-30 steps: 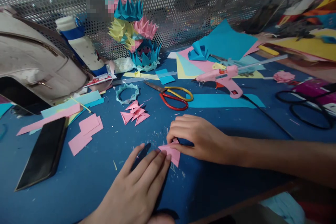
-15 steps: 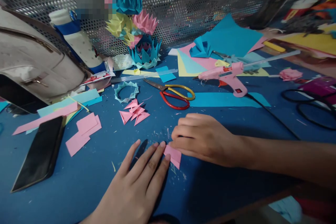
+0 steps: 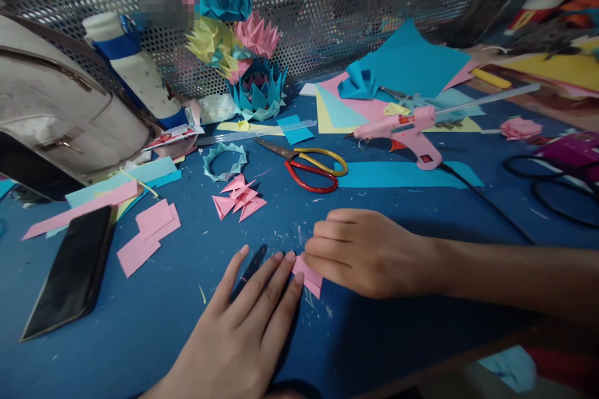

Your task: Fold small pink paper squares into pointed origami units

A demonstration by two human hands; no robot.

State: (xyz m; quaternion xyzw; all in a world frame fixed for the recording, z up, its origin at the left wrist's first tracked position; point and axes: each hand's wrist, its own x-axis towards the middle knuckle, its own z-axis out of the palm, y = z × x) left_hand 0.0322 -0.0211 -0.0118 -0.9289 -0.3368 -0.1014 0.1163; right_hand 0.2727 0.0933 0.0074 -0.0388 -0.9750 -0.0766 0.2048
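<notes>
A small folded pink paper piece lies on the blue table between my hands. My left hand lies flat with its fingers stretched out, and the fingertips press on the paper's left edge. My right hand has curled fingers pressed down on the paper's right side and covers part of it. A little heap of folded pink triangles sits just beyond my hands.
Red and yellow scissors, a pink glue gun with its cord, and a blue paper strip lie beyond my hands. Pink paper squares and a black phone sit left. A white bag, a bottle and stacked paper flowers stand at the back.
My right hand has slid a little down and to the right over the pink paper, with its fingers curling tighter. My left hand has stayed in place.
</notes>
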